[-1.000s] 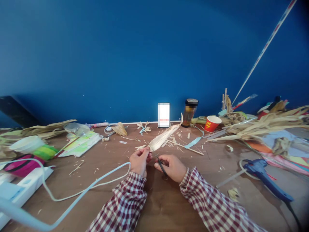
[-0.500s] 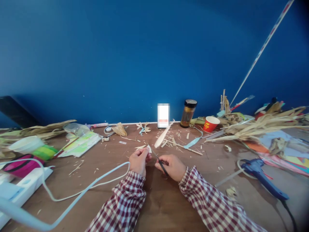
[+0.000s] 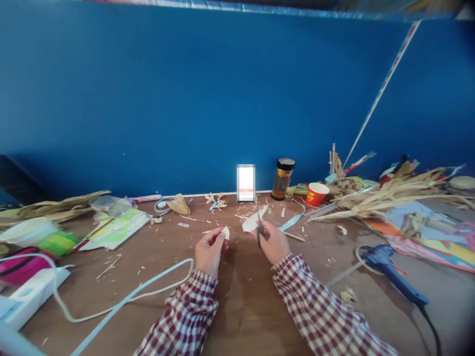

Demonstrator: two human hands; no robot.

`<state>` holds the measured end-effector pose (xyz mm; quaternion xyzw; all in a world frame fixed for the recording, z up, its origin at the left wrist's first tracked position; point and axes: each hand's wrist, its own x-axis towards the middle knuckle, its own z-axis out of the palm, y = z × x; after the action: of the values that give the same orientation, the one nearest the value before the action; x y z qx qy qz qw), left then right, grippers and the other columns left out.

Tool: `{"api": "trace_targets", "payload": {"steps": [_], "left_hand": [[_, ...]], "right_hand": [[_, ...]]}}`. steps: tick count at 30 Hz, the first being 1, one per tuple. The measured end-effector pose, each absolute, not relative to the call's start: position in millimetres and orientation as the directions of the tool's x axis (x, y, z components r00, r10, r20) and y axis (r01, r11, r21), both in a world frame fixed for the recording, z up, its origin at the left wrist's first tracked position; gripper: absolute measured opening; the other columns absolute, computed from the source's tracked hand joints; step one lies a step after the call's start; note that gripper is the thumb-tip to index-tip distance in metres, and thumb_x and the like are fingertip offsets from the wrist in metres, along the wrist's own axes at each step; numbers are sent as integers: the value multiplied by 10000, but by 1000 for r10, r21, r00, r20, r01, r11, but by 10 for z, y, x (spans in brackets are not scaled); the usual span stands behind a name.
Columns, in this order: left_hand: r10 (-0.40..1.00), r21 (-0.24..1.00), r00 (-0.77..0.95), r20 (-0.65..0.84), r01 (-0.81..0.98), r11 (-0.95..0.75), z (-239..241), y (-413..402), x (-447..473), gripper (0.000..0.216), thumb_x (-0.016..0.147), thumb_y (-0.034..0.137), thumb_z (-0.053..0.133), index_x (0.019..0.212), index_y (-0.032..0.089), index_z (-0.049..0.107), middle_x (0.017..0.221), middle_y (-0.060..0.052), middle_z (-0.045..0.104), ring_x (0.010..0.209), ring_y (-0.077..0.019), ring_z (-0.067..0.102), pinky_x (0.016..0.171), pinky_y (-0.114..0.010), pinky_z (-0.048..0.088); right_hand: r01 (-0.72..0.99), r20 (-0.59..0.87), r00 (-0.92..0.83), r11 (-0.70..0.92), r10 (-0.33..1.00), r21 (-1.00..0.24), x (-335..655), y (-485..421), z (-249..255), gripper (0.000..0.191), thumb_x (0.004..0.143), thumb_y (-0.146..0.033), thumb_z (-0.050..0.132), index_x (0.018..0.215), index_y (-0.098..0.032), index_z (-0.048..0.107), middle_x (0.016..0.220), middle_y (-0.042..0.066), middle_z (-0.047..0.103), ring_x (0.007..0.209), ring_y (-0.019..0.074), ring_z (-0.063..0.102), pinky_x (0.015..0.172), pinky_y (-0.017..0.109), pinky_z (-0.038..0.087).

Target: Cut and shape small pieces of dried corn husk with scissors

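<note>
My left hand (image 3: pixel 210 251) pinches a small pale piece of what looks like dried husk (image 3: pixel 226 232) between thumb and fingertips. A pair of dark scissors (image 3: pixel 260 233) is in my right hand (image 3: pixel 273 243), with the blades pointing away from me. The fingertips of that hand reach the near end of a longer pale, leaf-shaped piece (image 3: pixel 255 220) on the table; whether they grip it I cannot tell. Thin pale scraps (image 3: pixel 243 216) lie around it.
A lidded jar (image 3: pixel 283 180) and a red paper cup (image 3: pixel 316 195) stand behind my right hand. To the right lie a blue glue gun (image 3: pixel 395 274) and dried husks (image 3: pixel 374 195). On the left, a pale cable (image 3: pixel 133 292) loops near my sleeve, beside a white power strip (image 3: pixel 39 291).
My right hand has moved forward with the scissors, away from the small piece in my left hand, to the longer pale piece. The camera view has tilted up and shifted slightly right.
</note>
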<state>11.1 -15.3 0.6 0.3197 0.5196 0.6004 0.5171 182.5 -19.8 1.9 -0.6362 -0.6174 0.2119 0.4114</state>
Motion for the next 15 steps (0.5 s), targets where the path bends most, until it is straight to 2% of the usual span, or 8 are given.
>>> {"api": "trace_targets", "payload": {"steps": [3, 7, 11, 13, 15], "left_hand": [[988, 1000, -151, -20, 7, 21, 14, -181, 107, 249, 640, 327, 656, 806, 149, 709, 591, -14, 621, 486, -104, 513, 459, -207, 425], [973, 920, -80, 218, 351, -177, 31, -200, 97, 186, 679, 337, 611, 630, 183, 702, 627, -32, 642, 528, -133, 514, 526, -223, 397], [960, 846, -109, 259, 506, -171, 58, -124, 164, 145, 678, 319, 607, 683, 207, 699, 664, -37, 647, 553, -151, 523, 580, -239, 381], [959, 810, -74, 272, 556, -186, 83, -36, 265, 127, 677, 304, 606, 676, 212, 694, 693, -49, 652, 593, -164, 539, 602, -244, 373], [954, 813, -91, 285, 550, -191, 105, 82, 404, 112, 649, 278, 633, 712, 209, 695, 770, -73, 665, 667, -186, 564, 636, -251, 374]], "right_hand": [[663, 282, 234, 59, 930, -746, 1934, -146, 39, 364, 755, -403, 536, 1059, -205, 574, 831, 42, 654, 758, 199, 596, 683, 295, 432], [682, 314, 289, 35, 904, -731, 2003, -97, 12, 377, 776, -387, 503, 1093, -188, 547, 868, 52, 645, 792, 199, 590, 705, 293, 427], [729, 314, 280, 11, 907, -684, 1991, -98, -5, 405, 759, -352, 542, 1138, -215, 507, 873, 39, 641, 819, 199, 586, 685, 278, 408], [718, 257, 323, -58, 911, -693, 1983, -112, 11, 444, 751, -368, 557, 1159, -221, 461, 816, 21, 648, 755, 193, 594, 616, 267, 392], [709, 210, 368, -128, 906, -693, 1986, -126, 40, 393, 759, -404, 545, 1096, -216, 471, 759, 11, 646, 686, 187, 592, 558, 256, 362]]}}
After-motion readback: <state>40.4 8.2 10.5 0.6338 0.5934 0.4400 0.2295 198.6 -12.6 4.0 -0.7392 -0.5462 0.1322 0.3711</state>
